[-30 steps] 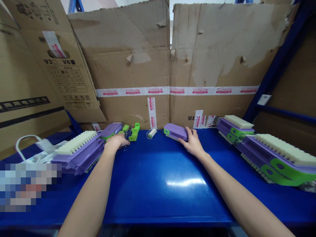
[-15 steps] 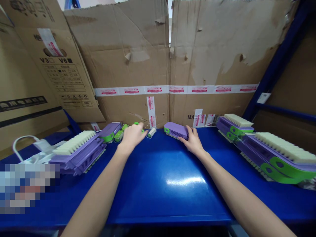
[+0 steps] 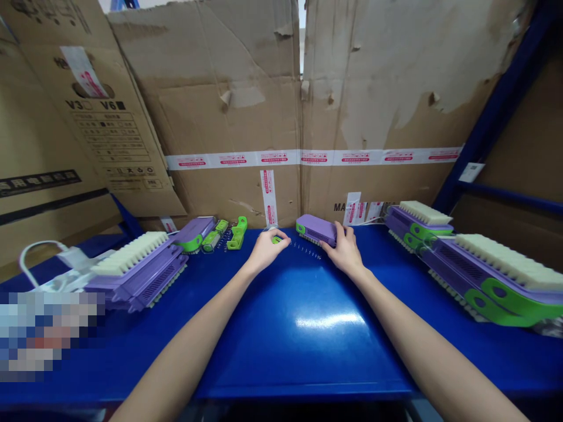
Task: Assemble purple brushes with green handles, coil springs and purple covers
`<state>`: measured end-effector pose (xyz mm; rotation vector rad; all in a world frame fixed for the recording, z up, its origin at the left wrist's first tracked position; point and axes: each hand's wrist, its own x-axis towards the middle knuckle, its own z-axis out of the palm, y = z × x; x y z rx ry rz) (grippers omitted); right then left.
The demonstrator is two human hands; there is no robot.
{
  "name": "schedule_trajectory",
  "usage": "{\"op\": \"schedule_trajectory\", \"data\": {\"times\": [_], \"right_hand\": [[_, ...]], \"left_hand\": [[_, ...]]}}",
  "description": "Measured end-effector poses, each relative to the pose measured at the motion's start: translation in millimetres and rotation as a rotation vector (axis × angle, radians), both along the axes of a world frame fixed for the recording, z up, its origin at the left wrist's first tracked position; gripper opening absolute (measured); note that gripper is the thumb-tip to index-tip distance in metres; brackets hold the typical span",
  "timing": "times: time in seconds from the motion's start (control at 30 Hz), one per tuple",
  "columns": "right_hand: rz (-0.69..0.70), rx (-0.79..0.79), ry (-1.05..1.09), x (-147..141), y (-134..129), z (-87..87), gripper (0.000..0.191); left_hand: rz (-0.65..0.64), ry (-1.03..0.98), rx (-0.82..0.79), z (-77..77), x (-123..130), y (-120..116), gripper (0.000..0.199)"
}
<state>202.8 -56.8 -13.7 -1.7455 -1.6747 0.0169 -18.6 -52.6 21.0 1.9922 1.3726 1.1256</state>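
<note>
My left hand (image 3: 267,251) is closed, thumb and forefinger pinched at the end of a thin coil spring (image 3: 305,251). The spring stretches right from the fingertips, low over the blue table. Partly hidden by those fingers is a small white-and-green block (image 3: 276,239). With bent fingers, my right hand (image 3: 347,249) grips the right end of a purple-and-green scrubber (image 3: 315,228), pad side down on the table. Left of my left hand lie a green plastic bracket (image 3: 237,233), more springs (image 3: 225,238) and small white-and-green blocks (image 3: 212,241).
Stacked purple scrubbers with cream pads stand on the left (image 3: 136,266) and right (image 3: 497,275). A white plug with cable (image 3: 70,258) lies far left. Cardboard sheets (image 3: 211,117) wall the back of the blue table (image 3: 281,340). A blue post (image 3: 492,105) rises at right.
My left hand has moved right from the green bracket, bringing a spring into view beside the scrubber. It now covers part of the small block. My right hand keeps its grip.
</note>
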Motion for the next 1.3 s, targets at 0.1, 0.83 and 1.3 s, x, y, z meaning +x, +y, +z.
{"op": "schedule_trajectory", "data": {"times": [0.1, 0.83, 1.3], "right_hand": [[-0.004, -0.015, -0.011, -1.2, -1.9, 1.6, 0.070], [0.277, 0.159, -0.580, -36.7, -24.4, 17.4, 0.031], [0.366, 0.120, 0.295, -20.1, -0.8, -0.3, 0.037]], "left_hand": [[-0.069, -0.267, -0.244, 1.7, 2.9, -0.9, 0.022], [0.156, -0.503, -0.637, 2.5, 5.7, -2.7, 0.023], [0.082, -0.192, -0.172, -27.8, 12.7, 8.0, 0.025]]}}
